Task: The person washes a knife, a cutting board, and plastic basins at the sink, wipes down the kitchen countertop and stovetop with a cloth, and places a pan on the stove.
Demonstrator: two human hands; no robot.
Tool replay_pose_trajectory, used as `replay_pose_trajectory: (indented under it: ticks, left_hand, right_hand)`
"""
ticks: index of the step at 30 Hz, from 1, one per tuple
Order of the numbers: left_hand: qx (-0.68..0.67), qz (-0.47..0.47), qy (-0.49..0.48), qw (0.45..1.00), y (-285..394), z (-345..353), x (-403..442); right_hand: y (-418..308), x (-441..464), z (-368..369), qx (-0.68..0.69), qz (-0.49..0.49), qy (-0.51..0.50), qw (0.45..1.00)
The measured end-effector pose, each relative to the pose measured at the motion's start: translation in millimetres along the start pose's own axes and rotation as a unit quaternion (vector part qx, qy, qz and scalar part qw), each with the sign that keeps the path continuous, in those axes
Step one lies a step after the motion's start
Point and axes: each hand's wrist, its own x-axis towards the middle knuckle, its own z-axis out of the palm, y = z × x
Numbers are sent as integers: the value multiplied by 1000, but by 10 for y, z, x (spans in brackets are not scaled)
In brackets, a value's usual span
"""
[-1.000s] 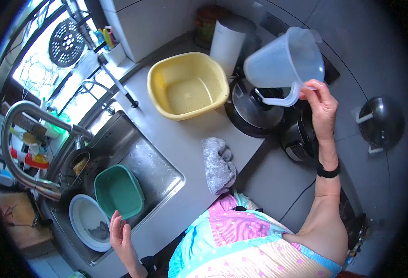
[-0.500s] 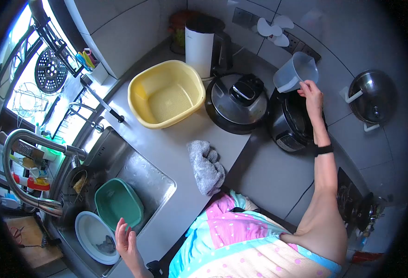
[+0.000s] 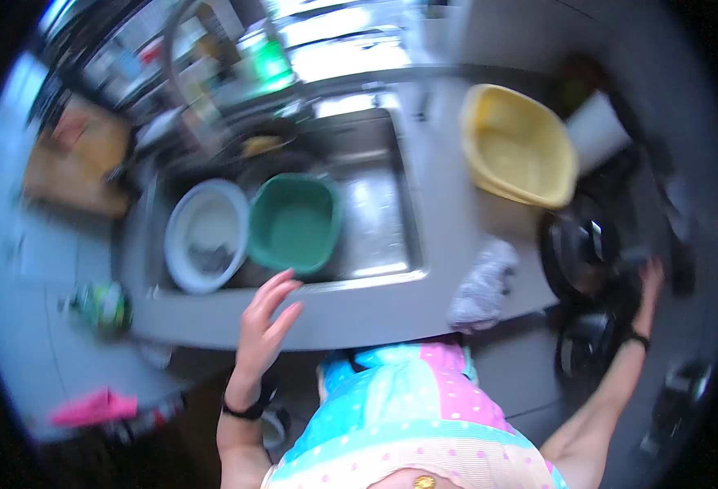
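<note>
My left hand hovers empty at the sink's front edge, fingers apart, just below the green basin. Beside that basin in the sink stands a white basin with something grey inside. Far to the right, my right hand is stretched out behind the dark round cooker. It is blurred, and a faint, pale shape near its fingers may be the clear jug, so its grip cannot be made out.
A yellow basin and a grey cloth lie on the counter right of the sink. Behind the cooker stands a white kettle. A wooden board is at the left, with a pink cloth lower down.
The view has swung left towards the sink. My right hand, which held the clear jug by its handle high over the appliances, now appears lower at the far right. My left hand stays raised and empty.
</note>
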Motion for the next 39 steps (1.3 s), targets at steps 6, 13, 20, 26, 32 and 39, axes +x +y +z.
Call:
replay_pose_trajectory:
  ticks: [6, 13, 20, 26, 32, 39]
  left_hand:
    - [-17, -81, 95, 992, -420, -344, -298]
    - [-234, -235, 114, 937, -1126, -1075, -104]
    - [-284, -229, 169, 916, -1657, -2043, 128]
    - [-285, -247, 196, 905, -2332, -2813, 104]
    - [-308, -250, 129, 909, -2286, -2938, 331]
    - [-357, -371, -42, 856, -2252, -1749, 1175]
  right_hand:
    - [-349, -492, 232, -283, -37, 2, 958]
    - [-2303, -3491, 2330, -286, -216, -317, 878]
    - [-2695, -4818, 3955, -274, -327, -657, 622]
    - [-1981, -5112, 5463, -350, -335, -663, 571]
    - [-1621, -5209, 6205, -390, -37, -661, 640]
    - [-1377, -5069, 6478, -364, 30, -649, 667]
